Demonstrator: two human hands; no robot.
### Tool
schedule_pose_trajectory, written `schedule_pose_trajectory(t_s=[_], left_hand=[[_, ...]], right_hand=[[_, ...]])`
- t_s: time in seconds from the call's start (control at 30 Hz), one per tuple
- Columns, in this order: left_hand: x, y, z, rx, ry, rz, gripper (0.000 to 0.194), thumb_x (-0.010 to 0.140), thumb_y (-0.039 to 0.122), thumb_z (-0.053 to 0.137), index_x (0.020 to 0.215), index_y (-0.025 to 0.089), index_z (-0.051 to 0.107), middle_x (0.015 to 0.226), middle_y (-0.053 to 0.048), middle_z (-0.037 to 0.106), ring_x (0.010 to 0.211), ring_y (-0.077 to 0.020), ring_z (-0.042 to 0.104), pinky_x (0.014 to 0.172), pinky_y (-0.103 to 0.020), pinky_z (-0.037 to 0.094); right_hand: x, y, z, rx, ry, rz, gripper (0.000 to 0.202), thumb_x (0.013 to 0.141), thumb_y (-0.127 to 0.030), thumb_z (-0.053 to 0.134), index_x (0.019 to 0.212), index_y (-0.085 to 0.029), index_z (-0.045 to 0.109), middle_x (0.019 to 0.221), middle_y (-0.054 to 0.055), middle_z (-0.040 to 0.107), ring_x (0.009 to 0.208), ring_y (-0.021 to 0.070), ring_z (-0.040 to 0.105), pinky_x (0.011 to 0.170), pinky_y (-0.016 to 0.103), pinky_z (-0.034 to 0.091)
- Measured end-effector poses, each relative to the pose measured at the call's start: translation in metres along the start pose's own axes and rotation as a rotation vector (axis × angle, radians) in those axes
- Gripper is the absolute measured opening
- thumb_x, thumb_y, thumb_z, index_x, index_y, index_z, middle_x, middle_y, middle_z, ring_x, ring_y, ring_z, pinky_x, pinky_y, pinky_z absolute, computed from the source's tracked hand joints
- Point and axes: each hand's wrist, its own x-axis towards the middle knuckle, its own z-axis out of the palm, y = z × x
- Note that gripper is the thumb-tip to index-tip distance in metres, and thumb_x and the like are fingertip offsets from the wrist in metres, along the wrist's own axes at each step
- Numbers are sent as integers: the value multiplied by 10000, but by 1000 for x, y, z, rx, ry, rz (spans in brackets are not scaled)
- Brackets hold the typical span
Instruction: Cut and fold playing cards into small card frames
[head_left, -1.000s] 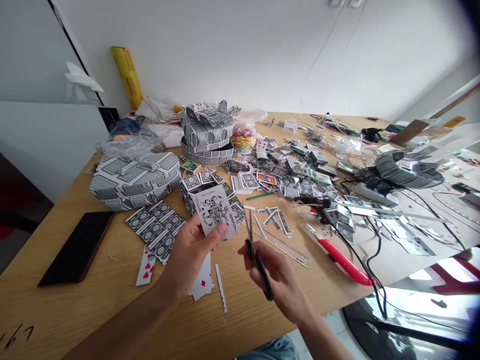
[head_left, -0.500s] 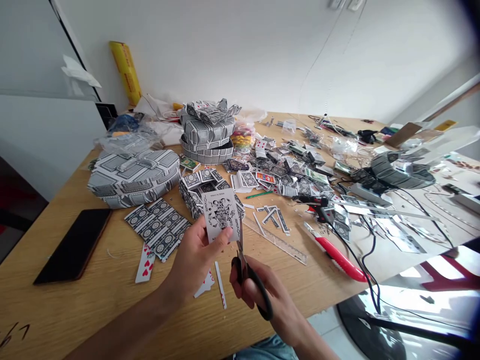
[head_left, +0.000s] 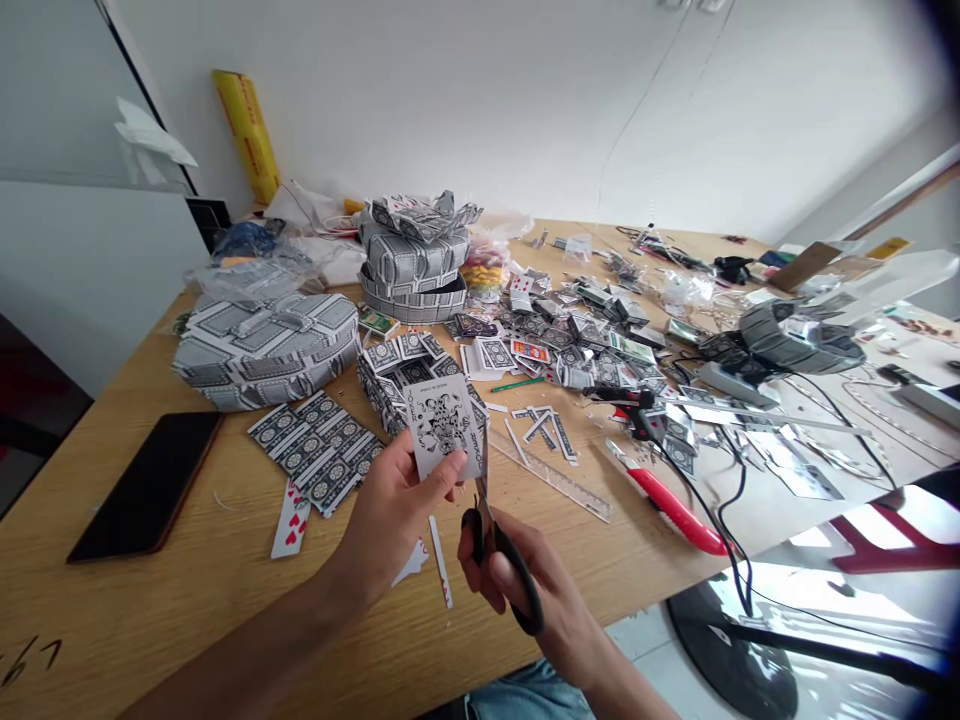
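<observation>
Both hands are gripping: the left hand (head_left: 397,500) is pinching a joker card (head_left: 442,425); the right hand (head_left: 544,570) is curling around scissors (head_left: 527,576) at the card's right edge. Bare tabletop (head_left: 409,655) is spreading between the forearms.

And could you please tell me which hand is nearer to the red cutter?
Right. The right hand, holding the scissors, is just left of the red cutter; the left hand, holding a joker card, is farther off to the left.
</observation>
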Motion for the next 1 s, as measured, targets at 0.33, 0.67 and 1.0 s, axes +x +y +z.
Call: schedule_pose_trajectory(t_s=[0.33, 0.67, 1.0], left_hand=[[2, -4, -2, -17, 0, -39, 297, 779, 412, 730, 808, 172, 557, 656, 48, 561, 604, -75, 476, 572, -197, 381], [2, -4, -2, 16, 3, -31, 268, 794, 400, 711, 829, 173, 573, 719, 35, 593, 651, -80, 503, 620, -196, 417], [2, 5, -3, 64, 7, -76, 320, 760, 439, 721, 784, 180, 535, 591, 78, 512, 471, -50, 370, 474, -204, 308]], right_hand=[[0, -1, 0, 15, 2, 11, 554, 840, -715, 513, 805, -163, 522, 701, 2, 502, 596, 91, 385, 570, 246, 312], [-2, 10, 2, 23, 48, 47, 508, 873, -663, 522, 804, -160, 547, 649, -26, 459, 548, 71, 342, 501, 220, 276], [-6, 11, 4, 32, 95, 123, 520, 861, -663, 541, 742, -158, 534, 582, -44, 438, 476, 47, 331, 430, 191, 250]])
